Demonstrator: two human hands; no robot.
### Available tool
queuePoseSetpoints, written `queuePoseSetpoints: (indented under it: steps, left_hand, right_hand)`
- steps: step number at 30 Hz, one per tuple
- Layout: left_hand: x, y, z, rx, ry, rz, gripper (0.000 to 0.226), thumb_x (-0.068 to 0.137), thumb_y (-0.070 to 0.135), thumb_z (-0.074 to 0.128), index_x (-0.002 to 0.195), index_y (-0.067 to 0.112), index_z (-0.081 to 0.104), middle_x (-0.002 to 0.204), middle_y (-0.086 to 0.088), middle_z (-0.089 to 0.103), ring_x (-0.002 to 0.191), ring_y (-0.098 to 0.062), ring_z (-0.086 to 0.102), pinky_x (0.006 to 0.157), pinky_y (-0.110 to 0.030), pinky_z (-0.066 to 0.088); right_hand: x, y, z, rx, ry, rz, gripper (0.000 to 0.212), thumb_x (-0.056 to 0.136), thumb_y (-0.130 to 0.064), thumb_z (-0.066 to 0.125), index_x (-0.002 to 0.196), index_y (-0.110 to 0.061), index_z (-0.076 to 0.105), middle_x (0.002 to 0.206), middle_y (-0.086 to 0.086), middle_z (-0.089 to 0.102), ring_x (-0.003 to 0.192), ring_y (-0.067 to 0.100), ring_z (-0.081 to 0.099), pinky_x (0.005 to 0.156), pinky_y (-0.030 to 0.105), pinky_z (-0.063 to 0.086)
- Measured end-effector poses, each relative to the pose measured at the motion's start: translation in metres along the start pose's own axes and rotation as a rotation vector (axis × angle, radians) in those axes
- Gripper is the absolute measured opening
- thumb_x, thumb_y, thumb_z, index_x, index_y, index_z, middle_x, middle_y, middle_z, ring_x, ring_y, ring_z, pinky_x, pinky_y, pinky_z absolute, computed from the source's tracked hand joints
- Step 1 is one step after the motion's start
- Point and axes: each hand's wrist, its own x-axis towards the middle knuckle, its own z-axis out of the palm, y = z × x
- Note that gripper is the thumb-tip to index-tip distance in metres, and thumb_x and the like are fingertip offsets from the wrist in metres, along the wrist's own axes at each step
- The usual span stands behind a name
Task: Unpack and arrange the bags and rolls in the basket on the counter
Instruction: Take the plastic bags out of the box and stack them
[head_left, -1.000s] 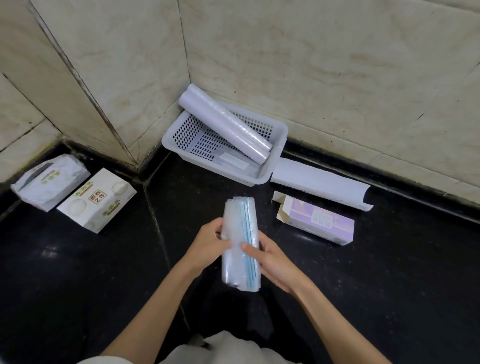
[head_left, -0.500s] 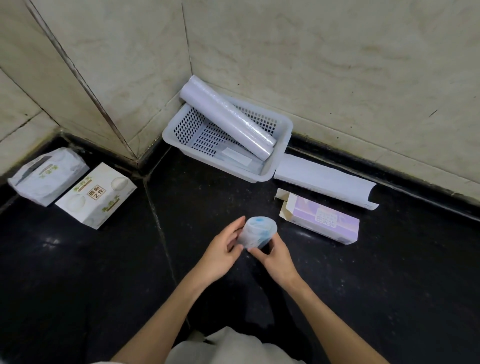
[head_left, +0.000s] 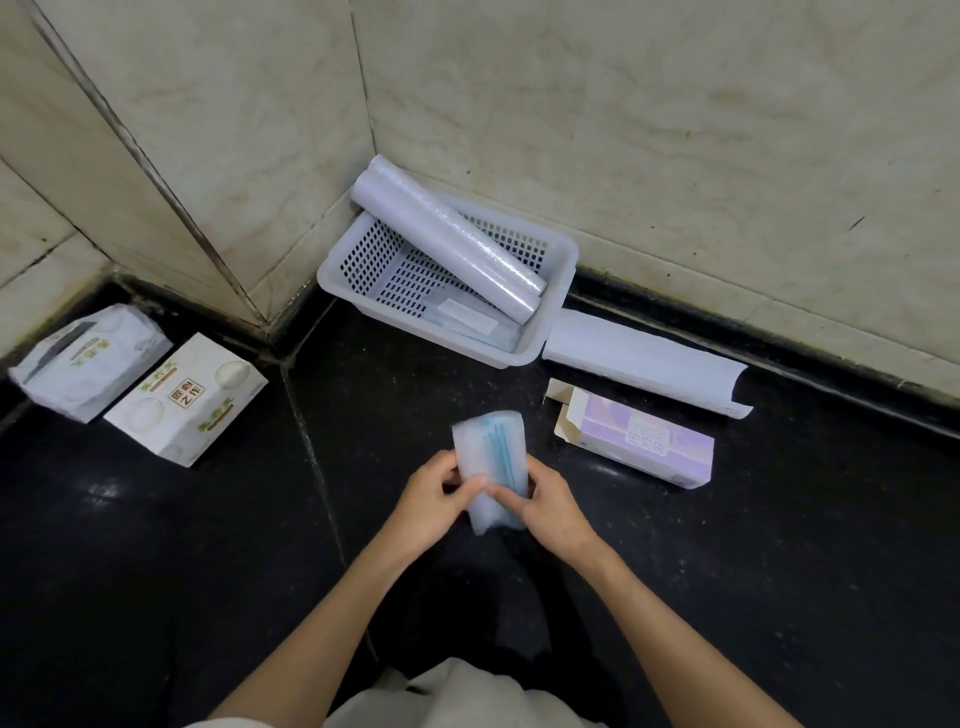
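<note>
Left hand (head_left: 434, 496) and right hand (head_left: 553, 506) both gripping a blurred clear bag stack (head_left: 491, 467) above the black counter (head_left: 779, 571), white basket (head_left: 550, 332) beyond holding a roll (head_left: 447, 234)

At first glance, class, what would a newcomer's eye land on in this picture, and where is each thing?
First the stack of clear bags, held up over the black counter by the left hand and the right hand, low in the middle. Next the white basket in the wall corner, with a long roll leaning across it. An opened purple box lies right of the hands.
</note>
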Motion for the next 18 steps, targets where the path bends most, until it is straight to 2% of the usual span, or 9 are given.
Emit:
queuePoseSetpoints:
  steps: [1,3,5,8,11,13,15,18]
  left_hand:
    - [0.0,0.003,-0.005,-0.007,0.031,0.008,0.029,0.084,0.014,0.064,0.114,0.012,0.061,0.109,-0.008,0.065,0.102,-0.022,0.062,0.085,-0.039,0.055]
    - [-0.002,0.011,-0.012,-0.068,0.029,0.007,0.021,0.083,0.014,0.066,0.104,0.018,0.063,0.1,-0.004,0.069,0.093,-0.02,0.066,0.068,-0.026,0.057]
    - [-0.005,0.019,-0.015,-0.119,0.024,-0.022,0.026,0.079,0.017,0.07,0.103,0.021,0.059,0.097,-0.001,0.07,0.085,-0.012,0.067,0.061,-0.019,0.053]
    - [-0.01,0.027,-0.012,-0.157,0.131,-0.056,0.044,0.076,0.02,0.073,0.112,0.02,0.048,0.099,0.002,0.065,0.087,-0.011,0.066,0.066,-0.02,0.051]
    - [-0.018,0.031,-0.009,-0.257,0.192,-0.011,0.041,0.082,0.019,0.067,0.117,0.023,0.045,0.103,0.001,0.063,0.091,-0.013,0.065,0.074,-0.027,0.054]
    - [-0.024,0.033,-0.011,-0.322,0.16,-0.001,0.035,0.087,0.017,0.061,0.119,0.022,0.05,0.105,-0.004,0.065,0.094,-0.015,0.066,0.079,-0.032,0.056]
    - [-0.028,0.032,-0.013,-0.38,0.104,-0.036,0.034,0.088,0.013,0.06,0.12,0.021,0.054,0.106,-0.005,0.067,0.095,-0.016,0.068,0.077,-0.029,0.058]
    - [-0.03,0.032,-0.013,-0.472,0.018,-0.088,0.032,0.086,0.009,0.062,0.116,0.02,0.06,0.107,-0.005,0.069,0.096,-0.015,0.068,0.074,-0.026,0.058]
  right_hand:
    - [-0.001,-0.005,-0.002,0.042,-0.039,0.012,0.031,0.082,-0.023,0.068,0.11,-0.029,0.057,0.102,-0.013,0.064,0.093,0.001,0.062,0.069,0.01,0.049]
    - [-0.004,-0.013,-0.006,0.136,-0.108,0.043,0.031,0.081,-0.022,0.069,0.109,-0.029,0.058,0.102,-0.012,0.066,0.09,-0.001,0.065,0.068,0.011,0.05]
    - [-0.007,-0.019,-0.006,0.193,-0.13,0.06,0.034,0.081,-0.021,0.069,0.113,-0.024,0.059,0.104,-0.006,0.068,0.092,0.003,0.066,0.07,0.014,0.052]
    - [-0.012,-0.025,0.0,0.23,-0.121,0.071,0.038,0.081,-0.021,0.069,0.118,-0.019,0.058,0.11,0.001,0.067,0.098,0.011,0.066,0.079,0.022,0.054]
    - [-0.018,-0.026,0.006,0.337,-0.077,0.098,0.033,0.084,-0.023,0.065,0.116,-0.019,0.056,0.112,0.007,0.067,0.102,0.02,0.065,0.09,0.035,0.053]
    - [-0.022,-0.028,0.006,0.399,-0.045,0.102,0.025,0.089,-0.027,0.058,0.114,-0.021,0.056,0.113,0.009,0.066,0.104,0.023,0.064,0.092,0.039,0.052]
    - [-0.025,-0.031,0.007,0.382,-0.02,0.086,0.019,0.093,-0.031,0.051,0.111,-0.026,0.055,0.114,0.008,0.065,0.105,0.022,0.063,0.093,0.038,0.052]
    - [-0.029,-0.034,0.009,0.306,0.022,0.057,0.025,0.097,-0.032,0.042,0.12,-0.029,0.051,0.122,0.003,0.06,0.109,0.015,0.059,0.098,0.037,0.049]
